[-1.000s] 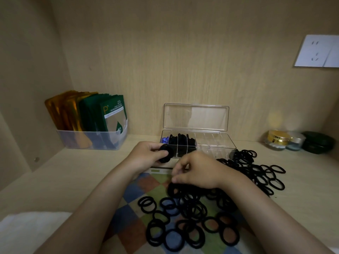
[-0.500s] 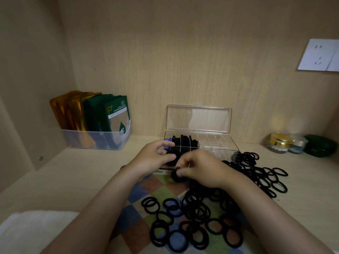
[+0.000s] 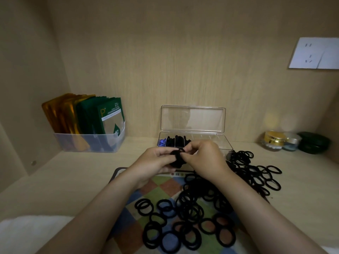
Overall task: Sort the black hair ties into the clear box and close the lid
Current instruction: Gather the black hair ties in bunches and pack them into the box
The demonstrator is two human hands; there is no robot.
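Shelf (image 3: 55, 180), pale wood, carries everything. Clear box (image 3: 218, 142) sits toward the back edge, lid (image 3: 192, 119) standing open; a few ties already in its left compartments. Loose hair ties (image 3: 198, 208) heaped over a checkered mat (image 3: 157, 191) at the front edge, spilling right toward the box's front right corner.

Left hand (image 3: 154, 162) closed around a small bunch of ties (image 3: 177, 157), just in front of the box. Right hand (image 3: 205, 158) pinches that bunch from the other side.

Judgement: ties light, soft, stretchy, prone to tangle and spring apart; best pinched across the stacked bands.
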